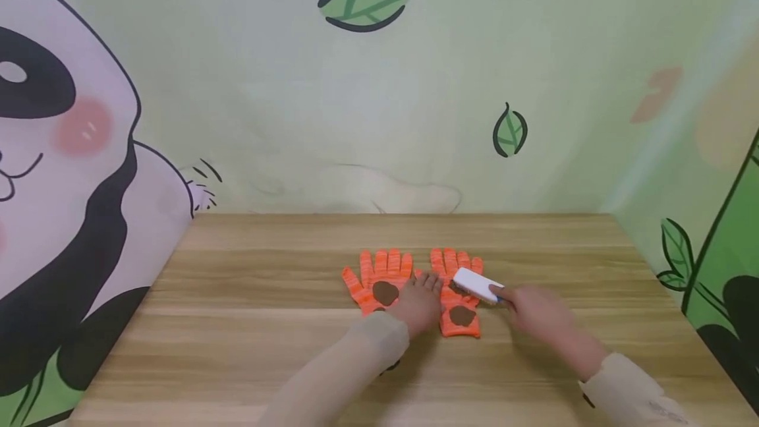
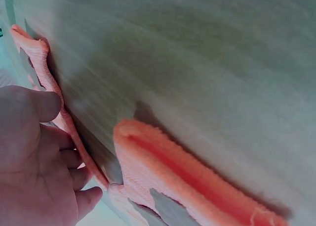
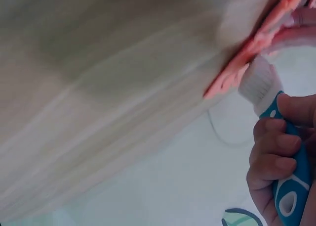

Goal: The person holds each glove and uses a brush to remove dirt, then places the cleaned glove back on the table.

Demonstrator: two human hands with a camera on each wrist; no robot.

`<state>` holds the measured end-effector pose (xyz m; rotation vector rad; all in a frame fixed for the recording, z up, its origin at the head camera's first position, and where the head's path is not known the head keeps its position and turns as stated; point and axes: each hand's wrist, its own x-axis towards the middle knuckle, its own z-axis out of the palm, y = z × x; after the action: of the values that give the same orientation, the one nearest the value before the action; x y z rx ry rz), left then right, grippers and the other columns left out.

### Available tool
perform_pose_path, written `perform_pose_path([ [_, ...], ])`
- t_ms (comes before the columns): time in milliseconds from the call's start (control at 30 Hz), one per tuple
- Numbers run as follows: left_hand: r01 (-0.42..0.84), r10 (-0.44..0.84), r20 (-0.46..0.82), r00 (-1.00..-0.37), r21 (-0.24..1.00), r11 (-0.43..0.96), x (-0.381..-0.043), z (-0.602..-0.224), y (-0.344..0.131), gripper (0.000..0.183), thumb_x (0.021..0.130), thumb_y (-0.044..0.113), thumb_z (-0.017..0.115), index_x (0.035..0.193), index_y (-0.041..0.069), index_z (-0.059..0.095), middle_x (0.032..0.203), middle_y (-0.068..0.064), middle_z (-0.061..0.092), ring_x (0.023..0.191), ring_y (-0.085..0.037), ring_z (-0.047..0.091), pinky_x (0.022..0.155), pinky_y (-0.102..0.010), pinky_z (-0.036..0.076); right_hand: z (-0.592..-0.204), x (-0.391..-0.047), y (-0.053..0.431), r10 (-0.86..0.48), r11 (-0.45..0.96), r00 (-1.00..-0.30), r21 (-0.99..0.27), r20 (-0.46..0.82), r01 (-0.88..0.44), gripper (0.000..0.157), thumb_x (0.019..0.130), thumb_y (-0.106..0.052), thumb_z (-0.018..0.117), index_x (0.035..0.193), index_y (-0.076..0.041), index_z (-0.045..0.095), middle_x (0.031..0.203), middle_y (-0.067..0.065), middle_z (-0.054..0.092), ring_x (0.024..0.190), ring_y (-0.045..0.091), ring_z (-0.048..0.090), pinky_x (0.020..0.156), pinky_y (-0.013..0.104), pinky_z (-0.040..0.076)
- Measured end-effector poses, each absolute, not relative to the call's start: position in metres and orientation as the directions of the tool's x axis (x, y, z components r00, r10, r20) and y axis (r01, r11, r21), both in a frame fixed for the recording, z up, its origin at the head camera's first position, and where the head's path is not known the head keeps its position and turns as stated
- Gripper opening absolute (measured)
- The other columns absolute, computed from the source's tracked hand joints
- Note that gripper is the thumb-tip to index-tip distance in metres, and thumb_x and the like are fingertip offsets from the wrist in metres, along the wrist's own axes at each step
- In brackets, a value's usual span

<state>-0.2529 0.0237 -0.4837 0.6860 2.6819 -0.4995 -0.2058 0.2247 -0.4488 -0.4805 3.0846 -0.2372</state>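
Two orange gloves with brown patches lie side by side, fingers pointing away: the left glove (image 1: 381, 274) and the right glove (image 1: 448, 327). My left hand (image 1: 420, 303) rests with extended fingers on the left edge of the right glove, partly covering the left glove. In the left wrist view its fingertips touch the knit, and an open glove cuff (image 2: 163, 159) shows nearby. My right hand (image 1: 542, 316) grips the blue handle of a brush (image 3: 289, 157). The brush's white head (image 1: 474, 284) lies over the right glove's upper patch, bristles (image 3: 256, 82) facing the fabric.
The gloves lie on a wood-grain table (image 1: 249, 269). Behind it rises a pale green wall (image 1: 267, 84) with painted leaves and a large panda (image 1: 77, 150) on the left.
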Motion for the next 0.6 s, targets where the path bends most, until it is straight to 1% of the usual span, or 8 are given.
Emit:
perform_pose_path([
  [100, 0.488, 0.381, -0.386, -0.84, -0.232, 0.841, -0.256, -0.486, 0.023, 0.058, 0.11, 0.048, 0.031, 0.164, 0.029, 0.022, 0.173, 0.013, 0.018, 0.161, -0.008, 0.016, 0.13, -0.03, 0.023, -0.444, -0.21, 0.222, -0.309, 0.943, -0.95, -0.113, 0.043, -0.312, 0.037, 0.095, -0.009, 0.065, 0.131, -0.014, 0.072, 0.069, 0.007, 0.066, 0.056, 0.013, 0.039, 0.05, 0.026, 0.029],
  [167, 0.475, 0.372, -0.385, -0.845, -0.219, 0.852, -0.257, -0.488, 0.023, 0.059, 0.11, 0.048, 0.032, 0.165, 0.03, 0.02, 0.173, 0.014, 0.017, 0.161, -0.008, 0.015, 0.13, -0.03, 0.023, -0.446, -0.214, 0.216, -0.314, 0.941, -0.948, -0.113, 0.05, -0.318, 0.037, 0.096, -0.01, 0.065, 0.132, -0.014, 0.071, 0.064, 0.005, 0.06, 0.055, 0.013, 0.038, 0.049, 0.025, 0.028],
  [300, 0.472, 0.382, -0.374, -0.845, -0.185, 0.862, -0.257, -0.488, 0.022, 0.059, 0.11, 0.048, 0.034, 0.165, 0.029, 0.022, 0.173, 0.013, 0.018, 0.161, -0.008, 0.016, 0.13, -0.031, 0.023, -0.455, -0.217, 0.207, -0.341, 0.928, -0.938, -0.138, 0.061, -0.346, 0.034, 0.095, -0.011, 0.067, 0.129, -0.011, 0.073, 0.072, 0.007, 0.068, 0.058, 0.013, 0.044, 0.051, 0.026, 0.034],
  [433, 0.484, 0.395, -0.371, -0.84, -0.186, 0.855, -0.258, -0.486, 0.02, 0.059, 0.11, 0.048, 0.034, 0.165, 0.028, 0.023, 0.173, 0.011, 0.019, 0.161, -0.009, 0.017, 0.13, -0.03, 0.025, -0.46, -0.207, 0.218, -0.352, 0.923, -0.933, -0.14, 0.076, -0.36, 0.033, 0.093, -0.01, 0.069, 0.126, -0.011, 0.075, 0.076, 0.007, 0.07, 0.059, 0.012, 0.045, 0.052, 0.029, 0.038],
  [500, 0.486, 0.391, -0.377, -0.839, -0.196, 0.852, -0.258, -0.487, 0.022, 0.059, 0.11, 0.048, 0.033, 0.165, 0.028, 0.021, 0.173, 0.011, 0.018, 0.161, -0.009, 0.016, 0.13, -0.03, 0.025, -0.457, -0.199, 0.228, -0.36, 0.92, -0.929, -0.13, 0.088, -0.369, 0.034, 0.091, -0.009, 0.07, 0.125, -0.012, 0.075, 0.077, 0.007, 0.072, 0.058, 0.011, 0.045, 0.051, 0.028, 0.038],
  [600, 0.473, 0.378, -0.386, -0.842, -0.188, 0.861, -0.259, -0.49, 0.024, 0.06, 0.11, 0.049, 0.033, 0.165, 0.029, 0.02, 0.173, 0.012, 0.016, 0.162, -0.008, 0.015, 0.13, -0.031, 0.024, -0.448, -0.192, 0.237, -0.354, 0.924, -0.932, -0.127, 0.076, -0.361, 0.035, 0.092, -0.008, 0.069, 0.126, -0.012, 0.075, 0.079, 0.009, 0.074, 0.057, 0.01, 0.043, 0.05, 0.027, 0.034],
])
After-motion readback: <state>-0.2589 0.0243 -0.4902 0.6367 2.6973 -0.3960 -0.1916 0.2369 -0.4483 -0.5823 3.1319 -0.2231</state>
